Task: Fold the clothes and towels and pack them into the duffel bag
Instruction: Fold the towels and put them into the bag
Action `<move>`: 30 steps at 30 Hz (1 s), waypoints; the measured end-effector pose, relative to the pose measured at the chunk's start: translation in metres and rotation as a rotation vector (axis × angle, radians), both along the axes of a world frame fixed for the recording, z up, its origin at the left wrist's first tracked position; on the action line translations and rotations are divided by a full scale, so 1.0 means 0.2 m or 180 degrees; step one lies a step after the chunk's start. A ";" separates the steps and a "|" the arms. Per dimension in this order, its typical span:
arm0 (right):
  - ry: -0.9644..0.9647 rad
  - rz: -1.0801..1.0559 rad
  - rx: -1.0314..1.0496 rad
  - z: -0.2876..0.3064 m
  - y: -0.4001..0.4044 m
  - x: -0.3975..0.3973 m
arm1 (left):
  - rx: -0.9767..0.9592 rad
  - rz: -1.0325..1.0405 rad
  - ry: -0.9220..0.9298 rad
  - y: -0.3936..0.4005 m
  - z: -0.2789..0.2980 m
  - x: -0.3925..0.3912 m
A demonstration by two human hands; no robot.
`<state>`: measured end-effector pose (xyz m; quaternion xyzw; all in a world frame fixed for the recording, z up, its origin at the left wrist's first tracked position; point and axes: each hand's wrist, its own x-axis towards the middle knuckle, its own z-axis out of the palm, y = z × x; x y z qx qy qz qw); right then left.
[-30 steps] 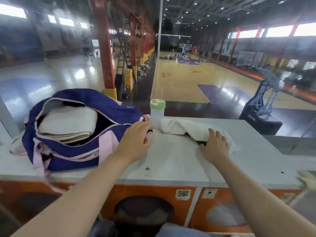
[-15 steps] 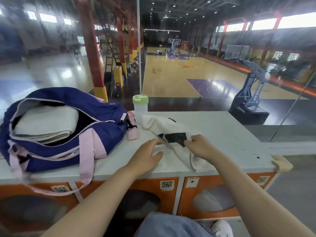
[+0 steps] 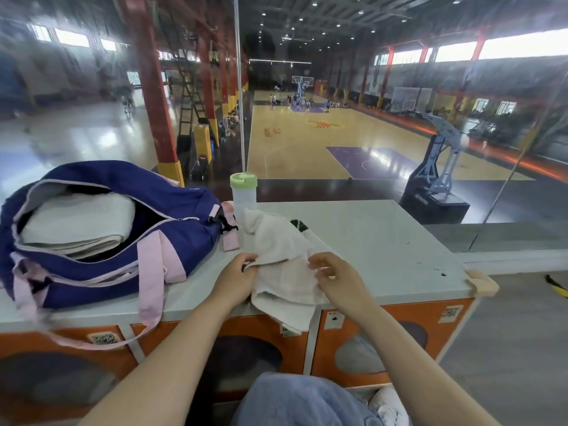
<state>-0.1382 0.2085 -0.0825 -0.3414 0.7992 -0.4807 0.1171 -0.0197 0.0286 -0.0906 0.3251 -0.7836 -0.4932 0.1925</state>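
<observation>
A navy duffel bag (image 3: 172, 210) with pink straps lies unzipped on the left of the grey counter (image 3: 384, 238). A folded white towel (image 3: 76, 222) sits inside it. A crumpled white garment (image 3: 285, 272) with a dark patch lies at the counter's front edge, one end hanging over it. My left hand (image 3: 236, 279) pinches the garment's left edge. My right hand (image 3: 341, 279) holds its right side with curled fingers.
A clear bottle with a green lid (image 3: 243, 195) stands just behind the garment, beside the bag. Orange lockers (image 3: 415, 327) form the counter's front. A pink strap (image 3: 147, 302) dangles over the edge. Glass and a basketball court lie beyond.
The garment has been pulled from the back of the counter toward me and now overhangs the front edge. My left hand left the bag and took the garment's left edge.
</observation>
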 end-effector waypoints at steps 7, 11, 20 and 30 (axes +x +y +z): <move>0.0318 0.0509 0.0918 -0.04 -0.01 0.04 | 0.0145 0.0375 -0.0052 -0.02 0.02 0.00; 0.0948 0.0909 0.1196 -0.08 0.03 0.06 | -0.1202 -0.0239 0.0221 -0.01 0.04 -0.02; 0.1650 -0.0166 0.0894 -0.16 0.12 -0.05 | -0.2334 -0.0338 -0.0343 0.04 0.00 -0.21; 0.0571 -0.0092 0.0401 -0.01 0.10 -0.09 | -0.0142 0.0078 0.0956 0.08 0.11 -0.19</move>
